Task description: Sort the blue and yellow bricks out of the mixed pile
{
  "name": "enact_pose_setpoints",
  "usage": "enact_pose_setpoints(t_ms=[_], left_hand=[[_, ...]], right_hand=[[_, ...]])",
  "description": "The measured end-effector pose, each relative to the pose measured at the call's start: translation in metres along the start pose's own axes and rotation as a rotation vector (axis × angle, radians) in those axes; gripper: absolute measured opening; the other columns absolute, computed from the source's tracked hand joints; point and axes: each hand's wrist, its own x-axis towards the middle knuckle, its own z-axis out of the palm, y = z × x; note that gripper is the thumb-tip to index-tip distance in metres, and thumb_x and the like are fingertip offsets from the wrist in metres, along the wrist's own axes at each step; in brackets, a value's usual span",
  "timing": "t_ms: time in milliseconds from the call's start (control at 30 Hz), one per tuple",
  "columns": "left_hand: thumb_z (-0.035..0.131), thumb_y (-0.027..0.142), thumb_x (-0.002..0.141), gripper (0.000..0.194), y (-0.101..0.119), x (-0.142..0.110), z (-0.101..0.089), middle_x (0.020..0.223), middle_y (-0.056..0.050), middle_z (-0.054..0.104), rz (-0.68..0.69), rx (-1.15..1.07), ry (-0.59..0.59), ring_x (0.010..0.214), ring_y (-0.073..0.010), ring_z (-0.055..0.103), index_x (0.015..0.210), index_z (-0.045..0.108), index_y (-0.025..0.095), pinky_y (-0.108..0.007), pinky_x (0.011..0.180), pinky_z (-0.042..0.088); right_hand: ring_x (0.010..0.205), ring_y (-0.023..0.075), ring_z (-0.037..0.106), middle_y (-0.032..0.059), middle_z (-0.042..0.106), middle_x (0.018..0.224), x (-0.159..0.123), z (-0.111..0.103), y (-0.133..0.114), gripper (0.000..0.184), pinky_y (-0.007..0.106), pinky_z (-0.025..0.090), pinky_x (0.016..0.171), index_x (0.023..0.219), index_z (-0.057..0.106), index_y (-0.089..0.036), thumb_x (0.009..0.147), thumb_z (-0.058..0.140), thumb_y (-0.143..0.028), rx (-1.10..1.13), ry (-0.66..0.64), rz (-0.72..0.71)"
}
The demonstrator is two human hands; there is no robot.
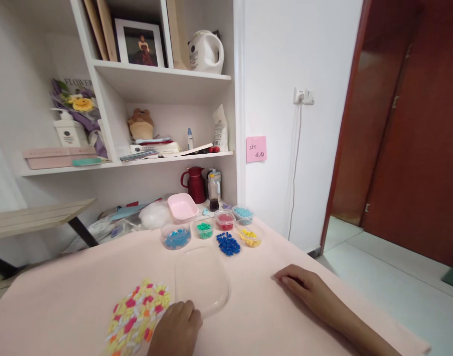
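My left hand (178, 327) rests at the near edge of a clear plastic tray (202, 279), its fingers curled under; whatever they hold, if anything, is hidden. Just left of it spreads a loose pile of small pieces (137, 314) in yellow, white, pink and orange. My right hand (298, 281) lies on the pink tabletop farther right, with fingers loosely bent, a gap beside the thumb and nothing in it. Beyond the tray stand small clear tubs of blue pieces (177, 239), green pieces (204, 230), red pieces (225, 220), dark blue pieces (228, 244), yellow pieces (250, 238) and light blue pieces (243, 212).
A pink basin (182, 206), a dark red jug (195, 185) and a bottle with dark liquid (213, 193) stand at the back. Plastic bags (154, 214) lie left of the basin. Above is a white shelf (167, 74); a wooden bench (41, 212) is at left.
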Motion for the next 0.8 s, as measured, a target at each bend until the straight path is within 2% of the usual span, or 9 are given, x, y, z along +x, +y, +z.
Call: enact_pose_setpoints(t_ms=[100, 233, 367, 467, 567, 633, 700, 767, 800], left_hand=[[0.051, 0.008, 0.084, 0.021, 0.0, 0.01, -0.003, 0.09, -0.004, 0.068, -0.004, -0.003, -0.098, 0.087, -0.0201, 0.061, 0.081, 0.067, 0.022, -0.034, 0.078, 0.042], [0.044, 0.009, 0.091, 0.029, 0.001, 0.021, -0.011, 0.09, -0.006, 0.069, -0.048, -0.004, -0.113, 0.092, -0.021, 0.063, 0.084, 0.071, 0.02, -0.036, 0.082, 0.044], [0.055, 0.027, 0.091, 0.021, 0.005, 0.026, -0.029, 0.098, -0.008, 0.071, -0.087, -0.025, -0.143, 0.096, -0.0252, 0.065, 0.093, 0.073, 0.018, -0.039, 0.085, 0.047], [0.061, 0.036, 0.088, 0.026, 0.009, 0.029, -0.039, 0.107, -0.01, 0.071, -0.115, -0.034, -0.168, 0.099, -0.0265, 0.066, 0.101, 0.073, 0.017, -0.039, 0.089, 0.049], [0.065, 0.04, 0.084, 0.035, 0.012, 0.03, -0.041, 0.122, -0.011, 0.068, -0.122, -0.063, -0.175, 0.104, -0.028, 0.066, 0.112, 0.07, 0.019, -0.04, 0.093, 0.05], [0.069, 0.041, 0.081, 0.046, 0.009, 0.027, -0.04, 0.135, -0.012, 0.06, -0.103, -0.106, -0.107, 0.112, -0.0294, 0.063, 0.123, 0.065, 0.023, -0.041, 0.096, 0.05], [0.068, 0.043, 0.08, 0.056, -0.001, 0.019, -0.039, 0.146, -0.011, 0.051, -0.053, -0.161, 0.034, 0.121, -0.0299, 0.059, 0.133, 0.057, 0.029, -0.041, 0.099, 0.049], [0.057, 0.048, 0.086, 0.053, -0.023, 0.009, -0.038, 0.148, -0.008, 0.048, 0.016, -0.224, 0.199, 0.127, -0.0282, 0.054, 0.136, 0.054, 0.034, -0.04, 0.101, 0.049], [0.049, 0.049, 0.089, 0.051, -0.039, 0.002, -0.037, 0.149, -0.007, 0.047, 0.007, -0.242, 0.272, 0.131, -0.0274, 0.051, 0.137, 0.052, 0.034, -0.041, 0.102, 0.048]], right_hand=[[0.102, 0.024, 0.065, 0.0044, 0.072, 0.108, 0.0, 0.0, 0.003, 0.031, 0.034, 0.049, 0.094, 0.1, 0.072, -0.027, 0.092, 0.046, -0.041, 0.001, -0.008, -0.006], [0.103, 0.0246, 0.065, 0.005, 0.072, 0.108, 0.0, 0.001, 0.005, 0.032, 0.035, 0.048, 0.096, 0.1, 0.072, -0.026, 0.093, 0.045, -0.042, 0.002, -0.017, -0.007], [0.102, 0.0261, 0.065, 0.0064, 0.072, 0.107, 0.0, 0.001, 0.006, 0.034, 0.036, 0.049, 0.095, 0.098, 0.072, -0.025, 0.092, 0.046, -0.046, 0.012, -0.015, -0.001], [0.102, 0.0262, 0.064, 0.0063, 0.072, 0.107, 0.001, 0.001, 0.006, 0.035, 0.036, 0.049, 0.095, 0.098, 0.072, -0.026, 0.093, 0.045, -0.047, 0.009, -0.025, -0.001], [0.102, 0.0266, 0.064, 0.0067, 0.072, 0.107, 0.001, 0.001, 0.005, 0.036, 0.037, 0.049, 0.096, 0.097, 0.072, -0.026, 0.093, 0.044, -0.048, -0.002, -0.032, -0.001], [0.102, 0.0269, 0.064, 0.0072, 0.072, 0.107, 0.001, 0.0, 0.005, 0.038, 0.037, 0.049, 0.096, 0.098, 0.072, -0.026, 0.093, 0.043, -0.049, -0.009, -0.031, -0.003], [0.103, 0.0266, 0.064, 0.0073, 0.071, 0.108, 0.0, 0.0, 0.005, 0.04, 0.037, 0.049, 0.095, 0.099, 0.072, -0.026, 0.094, 0.041, -0.05, -0.03, -0.029, -0.012], [0.105, 0.0265, 0.063, 0.0079, 0.071, 0.11, 0.0, 0.0, 0.008, 0.041, 0.038, 0.048, 0.097, 0.1, 0.073, -0.026, 0.095, 0.039, -0.048, -0.094, -0.004, -0.027], [0.108, 0.0268, 0.062, 0.0084, 0.069, 0.114, 0.0, 0.0, 0.01, 0.041, 0.039, 0.047, 0.099, 0.101, 0.073, -0.027, 0.095, 0.038, -0.047, -0.149, 0.022, -0.03]])
